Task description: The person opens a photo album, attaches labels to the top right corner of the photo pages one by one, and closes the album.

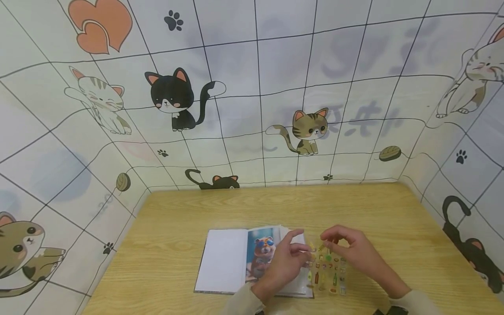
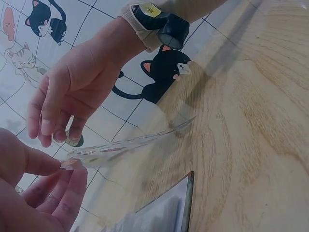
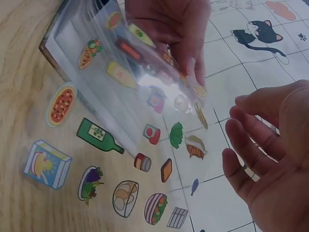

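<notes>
A clear sheet of food stickers (image 1: 324, 278) hangs in front of me, over the right edge of an open photo album (image 1: 222, 258). My left hand (image 1: 284, 265) pinches the sheet's edge between thumb and fingers, as the left wrist view shows. My right hand (image 1: 353, 248) hovers beside the sheet's upper right part, fingers loosely bent. In the right wrist view, that hand (image 3: 275, 145) is apart from the sheet and nothing shows between its fingers. Stickers such as a green bottle (image 3: 99, 135) and a pizza (image 3: 62, 105) are visible on the film.
The album lies on a wooden table (image 1: 165, 245), with a white page on the left and a picture of a bear in sunglasses (image 1: 263, 253) on the right. Wall sheeting with cartoon cats (image 1: 173, 98) encloses the table at the back and both sides.
</notes>
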`<state>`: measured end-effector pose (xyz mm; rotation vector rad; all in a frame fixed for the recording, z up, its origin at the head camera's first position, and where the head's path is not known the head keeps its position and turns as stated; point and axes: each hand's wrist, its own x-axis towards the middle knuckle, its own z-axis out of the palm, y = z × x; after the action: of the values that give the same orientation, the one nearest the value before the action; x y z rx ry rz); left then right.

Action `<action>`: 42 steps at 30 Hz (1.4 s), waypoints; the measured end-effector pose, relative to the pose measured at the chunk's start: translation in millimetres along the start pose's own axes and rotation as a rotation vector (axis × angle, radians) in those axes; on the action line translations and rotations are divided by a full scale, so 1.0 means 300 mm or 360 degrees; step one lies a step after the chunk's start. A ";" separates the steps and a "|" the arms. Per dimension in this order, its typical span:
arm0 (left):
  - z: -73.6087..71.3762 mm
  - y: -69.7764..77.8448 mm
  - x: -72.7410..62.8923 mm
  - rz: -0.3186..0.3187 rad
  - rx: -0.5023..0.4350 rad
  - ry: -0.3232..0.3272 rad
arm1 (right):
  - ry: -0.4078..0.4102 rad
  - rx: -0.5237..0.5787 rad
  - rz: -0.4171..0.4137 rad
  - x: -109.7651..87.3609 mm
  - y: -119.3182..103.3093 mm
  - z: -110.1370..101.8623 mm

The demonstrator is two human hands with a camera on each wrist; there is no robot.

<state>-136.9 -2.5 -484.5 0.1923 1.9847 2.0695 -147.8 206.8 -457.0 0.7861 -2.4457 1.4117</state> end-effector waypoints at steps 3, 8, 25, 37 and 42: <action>0.000 -0.001 -0.001 0.0013 0.0024 -0.0010 | -0.0022 0.0023 -0.0023 -0.001 0.002 0.015; -0.001 -0.004 -0.001 0.0034 0.0043 -0.0032 | -0.0040 0.0022 0.0003 -0.001 0.007 0.036; -0.002 0.007 -0.008 0.0046 0.0105 -0.0106 | -0.0094 0.0009 0.0056 -0.001 0.030 0.055; -0.002 0.016 -0.005 0.0046 0.0194 -0.0114 | -0.0086 0.0015 0.0050 0.001 0.027 0.061; 0.001 0.015 -0.002 0.0035 0.0198 -0.0090 | -0.0082 0.0021 0.0028 0.002 0.030 0.061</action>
<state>-136.8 -2.4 -479.9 0.2947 2.0873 1.9323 -151.7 194.9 -472.9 0.8155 -2.4903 1.4324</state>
